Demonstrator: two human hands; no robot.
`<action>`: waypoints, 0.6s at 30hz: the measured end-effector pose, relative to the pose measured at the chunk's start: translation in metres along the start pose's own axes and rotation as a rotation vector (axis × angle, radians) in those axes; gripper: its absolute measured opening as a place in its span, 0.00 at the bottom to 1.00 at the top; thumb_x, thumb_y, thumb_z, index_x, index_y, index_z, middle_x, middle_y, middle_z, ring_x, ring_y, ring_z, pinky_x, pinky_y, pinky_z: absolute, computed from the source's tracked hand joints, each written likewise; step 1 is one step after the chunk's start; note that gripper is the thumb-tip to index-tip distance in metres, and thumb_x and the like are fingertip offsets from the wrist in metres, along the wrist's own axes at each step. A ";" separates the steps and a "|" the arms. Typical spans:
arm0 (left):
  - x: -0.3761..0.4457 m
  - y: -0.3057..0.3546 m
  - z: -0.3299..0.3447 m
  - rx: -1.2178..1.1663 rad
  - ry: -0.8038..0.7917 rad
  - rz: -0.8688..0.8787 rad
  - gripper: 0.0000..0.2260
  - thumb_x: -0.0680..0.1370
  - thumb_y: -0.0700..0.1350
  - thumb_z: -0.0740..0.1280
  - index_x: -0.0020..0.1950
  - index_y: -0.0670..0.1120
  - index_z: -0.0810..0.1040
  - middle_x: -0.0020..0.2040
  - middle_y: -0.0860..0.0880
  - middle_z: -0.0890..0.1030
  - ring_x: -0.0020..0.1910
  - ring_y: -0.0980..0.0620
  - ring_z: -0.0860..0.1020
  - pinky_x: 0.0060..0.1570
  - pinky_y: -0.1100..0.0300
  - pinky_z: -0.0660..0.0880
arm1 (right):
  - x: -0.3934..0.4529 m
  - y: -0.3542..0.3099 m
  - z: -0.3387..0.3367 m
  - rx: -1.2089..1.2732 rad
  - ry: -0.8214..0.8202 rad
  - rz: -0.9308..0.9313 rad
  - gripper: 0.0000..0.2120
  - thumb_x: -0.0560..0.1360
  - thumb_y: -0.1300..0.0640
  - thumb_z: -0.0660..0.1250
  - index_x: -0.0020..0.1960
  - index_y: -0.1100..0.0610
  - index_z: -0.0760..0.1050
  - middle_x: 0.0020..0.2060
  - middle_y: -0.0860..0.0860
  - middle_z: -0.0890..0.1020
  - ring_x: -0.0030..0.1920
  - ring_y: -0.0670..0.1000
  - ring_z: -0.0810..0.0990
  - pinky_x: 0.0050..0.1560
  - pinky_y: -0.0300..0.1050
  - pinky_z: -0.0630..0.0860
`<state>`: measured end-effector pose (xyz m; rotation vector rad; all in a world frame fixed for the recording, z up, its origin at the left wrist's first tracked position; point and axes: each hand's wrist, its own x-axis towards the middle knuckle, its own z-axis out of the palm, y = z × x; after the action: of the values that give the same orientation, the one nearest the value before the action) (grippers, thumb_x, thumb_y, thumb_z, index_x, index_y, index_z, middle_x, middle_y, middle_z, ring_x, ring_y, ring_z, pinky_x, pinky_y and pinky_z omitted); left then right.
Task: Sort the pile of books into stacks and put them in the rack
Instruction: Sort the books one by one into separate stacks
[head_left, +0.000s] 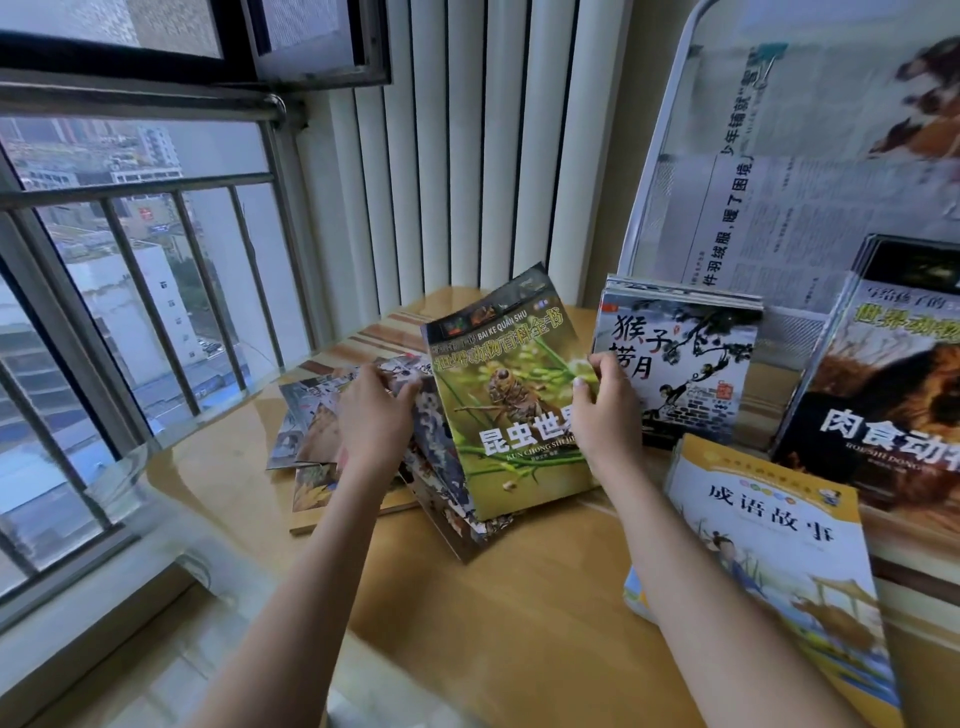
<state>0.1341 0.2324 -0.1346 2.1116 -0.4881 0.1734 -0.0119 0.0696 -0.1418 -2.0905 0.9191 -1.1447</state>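
Books from the unsorted pile (332, 447) are being worked at the centre of the wooden table (519, 597). The green insect book (509, 395) is pinched at its three o'clock edge by the thumb and curled fingers (597, 371) of the right hand (605, 410), and is held tilted up over the pile. At nine o'clock from it, the left hand (371, 415) is laid on the pile, fingers bent over the covers; whether anything is gripped there cannot be told. Further out, at two o'clock, the monkey book stack (675, 364) is leaned in the rack (654, 171); the carnivore book (883, 395) is stood at three o'clock, the yellow idiom book (779, 561) at four. By cover design, the insect book would be best matched with the carnivore book. The pile should be steadied while the book is lifted clear, edges squared before release.
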 end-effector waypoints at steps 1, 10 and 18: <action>-0.004 0.004 0.001 0.096 0.018 0.035 0.16 0.77 0.47 0.66 0.59 0.38 0.70 0.60 0.40 0.75 0.61 0.43 0.71 0.61 0.50 0.68 | -0.001 -0.001 -0.001 -0.012 0.030 -0.025 0.07 0.79 0.61 0.59 0.56 0.58 0.69 0.42 0.51 0.77 0.38 0.52 0.77 0.34 0.48 0.73; -0.048 0.111 0.028 -0.553 -0.091 0.356 0.18 0.81 0.56 0.53 0.61 0.46 0.72 0.52 0.46 0.80 0.50 0.47 0.78 0.53 0.46 0.75 | 0.021 -0.022 -0.079 0.429 0.390 -0.037 0.09 0.79 0.65 0.60 0.58 0.62 0.69 0.47 0.44 0.73 0.46 0.38 0.74 0.42 0.25 0.68; -0.124 0.222 0.142 -0.411 -0.543 0.629 0.37 0.79 0.43 0.62 0.77 0.43 0.38 0.77 0.43 0.56 0.73 0.47 0.59 0.67 0.55 0.61 | 0.031 0.054 -0.209 0.067 0.684 -0.080 0.20 0.81 0.61 0.56 0.72 0.63 0.61 0.67 0.53 0.69 0.63 0.40 0.65 0.58 0.19 0.57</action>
<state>-0.0780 0.0407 -0.0803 1.5276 -1.3809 -0.1452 -0.1978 -0.0204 -0.0702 -1.7008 1.0720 -1.9619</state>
